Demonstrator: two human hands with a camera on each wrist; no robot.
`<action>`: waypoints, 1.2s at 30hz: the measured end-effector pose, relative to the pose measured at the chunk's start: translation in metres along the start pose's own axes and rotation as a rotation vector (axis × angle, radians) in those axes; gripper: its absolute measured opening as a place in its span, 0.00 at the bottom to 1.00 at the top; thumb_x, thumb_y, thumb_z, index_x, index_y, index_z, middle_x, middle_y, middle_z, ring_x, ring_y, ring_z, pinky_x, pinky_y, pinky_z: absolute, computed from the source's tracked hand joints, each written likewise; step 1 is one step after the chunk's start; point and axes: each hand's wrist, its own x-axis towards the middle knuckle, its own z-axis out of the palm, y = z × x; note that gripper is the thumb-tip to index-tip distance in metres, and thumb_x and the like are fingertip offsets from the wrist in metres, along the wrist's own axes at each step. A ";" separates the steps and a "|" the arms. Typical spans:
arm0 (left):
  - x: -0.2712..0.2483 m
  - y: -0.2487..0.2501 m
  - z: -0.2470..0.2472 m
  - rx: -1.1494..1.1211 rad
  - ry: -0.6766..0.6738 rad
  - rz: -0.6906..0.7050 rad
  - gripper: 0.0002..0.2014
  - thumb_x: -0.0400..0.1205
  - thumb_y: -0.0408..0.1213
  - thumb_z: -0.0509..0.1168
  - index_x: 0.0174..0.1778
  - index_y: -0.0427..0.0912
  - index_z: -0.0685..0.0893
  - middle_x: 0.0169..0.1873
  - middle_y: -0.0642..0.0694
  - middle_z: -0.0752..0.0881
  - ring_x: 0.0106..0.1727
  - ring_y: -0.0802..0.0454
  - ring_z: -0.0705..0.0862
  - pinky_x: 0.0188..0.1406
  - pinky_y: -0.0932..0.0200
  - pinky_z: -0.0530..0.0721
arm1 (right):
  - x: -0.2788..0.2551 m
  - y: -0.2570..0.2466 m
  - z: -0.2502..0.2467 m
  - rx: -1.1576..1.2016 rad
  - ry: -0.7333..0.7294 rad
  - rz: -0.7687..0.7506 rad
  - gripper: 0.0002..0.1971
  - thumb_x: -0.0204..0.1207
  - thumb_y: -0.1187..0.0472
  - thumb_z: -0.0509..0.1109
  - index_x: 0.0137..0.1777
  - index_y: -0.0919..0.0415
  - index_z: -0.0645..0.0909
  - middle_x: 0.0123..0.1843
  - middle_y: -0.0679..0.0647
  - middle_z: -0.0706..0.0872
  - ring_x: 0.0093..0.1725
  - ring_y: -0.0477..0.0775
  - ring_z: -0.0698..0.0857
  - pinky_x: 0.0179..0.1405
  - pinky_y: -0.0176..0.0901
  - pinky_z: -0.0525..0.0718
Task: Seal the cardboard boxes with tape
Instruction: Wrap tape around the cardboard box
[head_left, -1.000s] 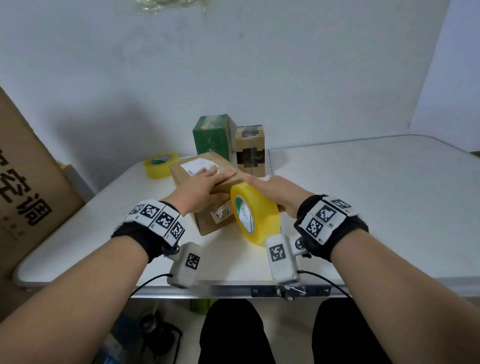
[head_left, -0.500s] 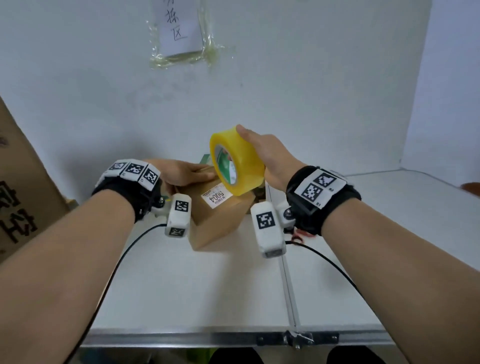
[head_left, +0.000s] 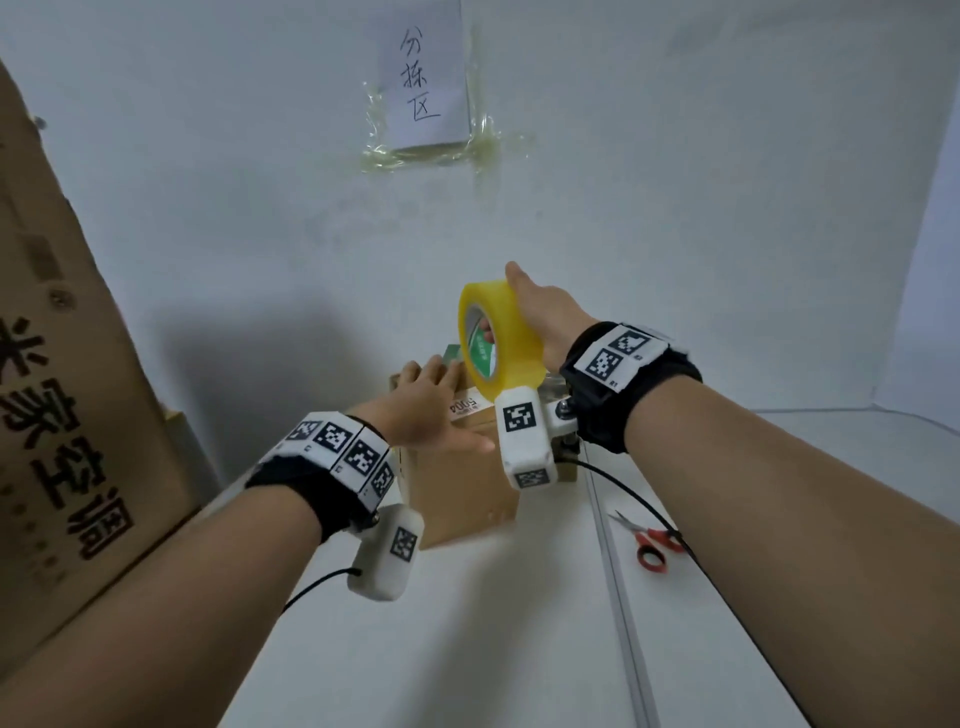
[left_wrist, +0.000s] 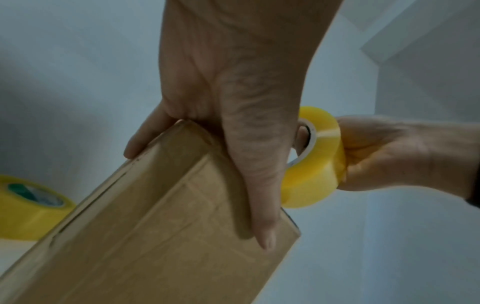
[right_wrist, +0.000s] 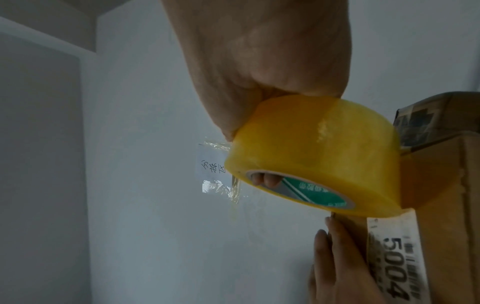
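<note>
A brown cardboard box (head_left: 462, 488) with a white "5004" label (right_wrist: 397, 257) stands on the white table (head_left: 467, 649). My left hand (head_left: 431, 410) lies on the box top, fingers straight, with the thumb (left_wrist: 259, 205) down its near face. My right hand (head_left: 540, 312) grips a yellow tape roll (head_left: 498, 338) on edge, above the far right of the box top, fingers through the core. The roll (right_wrist: 311, 156) is close to the box edge (right_wrist: 441, 205); I see no pulled strip of tape.
Red-handled scissors (head_left: 649, 540) lie on the table right of the box. A second yellow tape roll (left_wrist: 28, 207) sits to the left. A big printed carton (head_left: 62, 364) leans at the left. Another small box (right_wrist: 436, 117) stands behind. A paper sign (head_left: 426, 88) is taped to the wall.
My right hand lifted the tape roll from the table in front of the box to above its top. The left hand stayed on the box. My view tipped upward.
</note>
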 end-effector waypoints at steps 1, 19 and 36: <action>0.001 -0.001 -0.001 0.018 0.016 0.007 0.56 0.72 0.71 0.60 0.86 0.43 0.40 0.84 0.40 0.50 0.83 0.32 0.51 0.81 0.36 0.56 | 0.004 0.003 0.002 0.018 -0.015 0.012 0.42 0.80 0.34 0.61 0.81 0.68 0.65 0.80 0.64 0.71 0.76 0.66 0.74 0.76 0.59 0.72; 0.018 -0.017 -0.013 0.018 -0.004 0.072 0.57 0.67 0.77 0.64 0.86 0.51 0.50 0.80 0.52 0.64 0.77 0.42 0.67 0.76 0.45 0.69 | -0.048 0.008 -0.019 0.061 -0.051 -0.014 0.23 0.87 0.48 0.59 0.35 0.63 0.74 0.28 0.51 0.82 0.26 0.46 0.82 0.29 0.36 0.80; 0.041 -0.032 -0.014 -0.053 -0.084 -0.012 0.67 0.55 0.87 0.56 0.85 0.47 0.55 0.81 0.44 0.67 0.77 0.41 0.69 0.76 0.49 0.67 | -0.070 0.089 -0.004 0.253 -0.245 0.199 0.22 0.89 0.51 0.57 0.53 0.69 0.83 0.38 0.64 0.87 0.35 0.56 0.86 0.48 0.48 0.88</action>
